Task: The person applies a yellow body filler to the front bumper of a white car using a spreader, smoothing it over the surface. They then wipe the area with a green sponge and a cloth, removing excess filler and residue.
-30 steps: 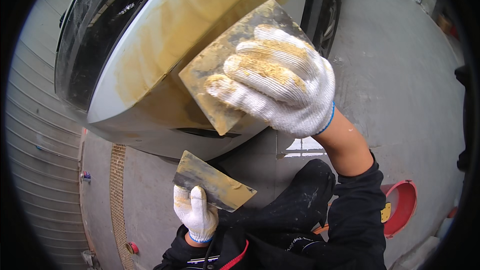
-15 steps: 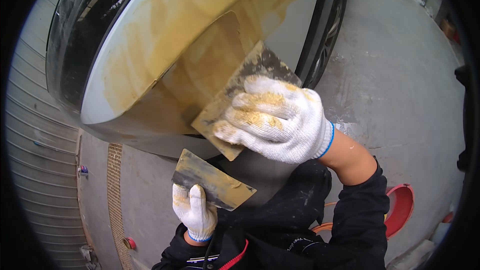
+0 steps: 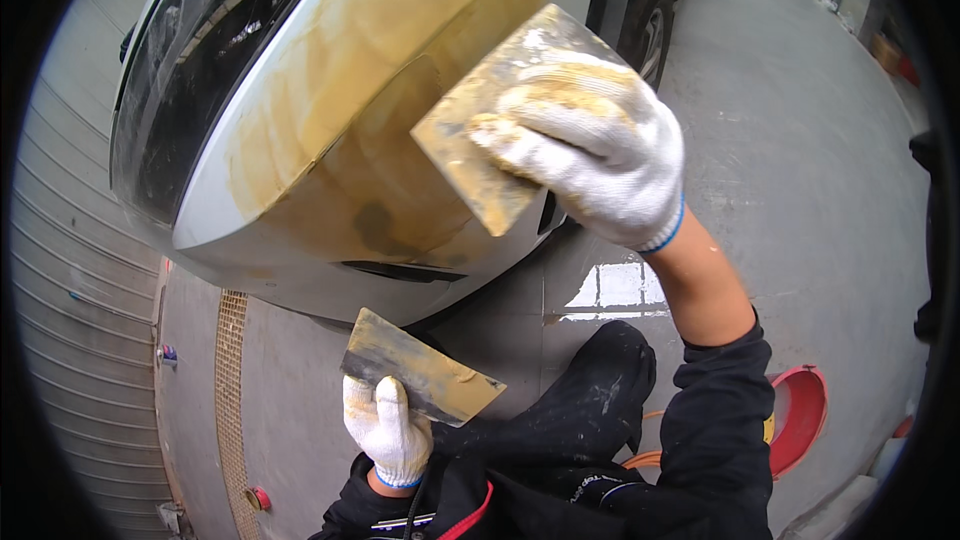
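Note:
My right hand (image 3: 600,145), in a white knit glove smeared with yellow putty, grips a wide flat putty spreader (image 3: 480,175). The spreader is held up over the right part of the car body (image 3: 300,270), which carries a broad coat of yellow-brown putty (image 3: 360,160) with a dark patch low down. I cannot tell whether the blade touches the panel. Lower left, my gloved left hand (image 3: 388,430) holds a second putty spreader (image 3: 420,368), with a lump of yellow putty on its right end. The thumb lies over its near edge.
A dark window (image 3: 240,70) is at the car's upper left, a wheel (image 3: 650,20) at the upper right. A red round tub (image 3: 800,420) and an orange hose (image 3: 645,460) lie by my right elbow. A floor grate (image 3: 230,380) runs along the left, beside a ribbed wall (image 3: 80,340).
My right hand has moved up and to the right with its spreader, uncovering the lower putty and a dark slot in the panel. The left hand has barely moved.

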Demonstrator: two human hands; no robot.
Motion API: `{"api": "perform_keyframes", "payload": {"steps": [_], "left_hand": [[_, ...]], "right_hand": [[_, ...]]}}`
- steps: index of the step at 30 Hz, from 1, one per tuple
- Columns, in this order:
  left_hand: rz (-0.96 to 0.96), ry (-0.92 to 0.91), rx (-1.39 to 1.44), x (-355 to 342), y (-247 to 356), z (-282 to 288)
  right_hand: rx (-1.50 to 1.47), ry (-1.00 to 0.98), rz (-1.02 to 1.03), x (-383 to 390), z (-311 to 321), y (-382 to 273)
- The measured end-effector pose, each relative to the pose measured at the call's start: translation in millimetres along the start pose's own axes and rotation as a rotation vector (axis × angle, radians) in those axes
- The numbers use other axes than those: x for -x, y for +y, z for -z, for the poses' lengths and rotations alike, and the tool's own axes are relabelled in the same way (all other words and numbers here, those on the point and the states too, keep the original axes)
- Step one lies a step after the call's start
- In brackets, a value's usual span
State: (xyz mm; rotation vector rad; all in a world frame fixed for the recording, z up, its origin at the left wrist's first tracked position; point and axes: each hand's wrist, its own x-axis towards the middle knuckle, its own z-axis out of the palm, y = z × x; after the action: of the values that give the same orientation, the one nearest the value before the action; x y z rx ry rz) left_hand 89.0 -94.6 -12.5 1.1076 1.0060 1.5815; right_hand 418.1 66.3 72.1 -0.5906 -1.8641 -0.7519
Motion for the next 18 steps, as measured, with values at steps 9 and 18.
{"api": "perform_keyframes", "payload": {"steps": [9, 18], "left_hand": [[-0.026, -0.013, -0.005, -0.3, -0.7, 5.6], [0.010, 0.012, 0.048, 0.2, -5.4, 8.6]], "right_hand": [[-0.021, 0.188, 0.010, -26.9, -23.4, -2.8], [-0.071, 0.026, 0.048, -0.7, -22.7, -27.0]]}}
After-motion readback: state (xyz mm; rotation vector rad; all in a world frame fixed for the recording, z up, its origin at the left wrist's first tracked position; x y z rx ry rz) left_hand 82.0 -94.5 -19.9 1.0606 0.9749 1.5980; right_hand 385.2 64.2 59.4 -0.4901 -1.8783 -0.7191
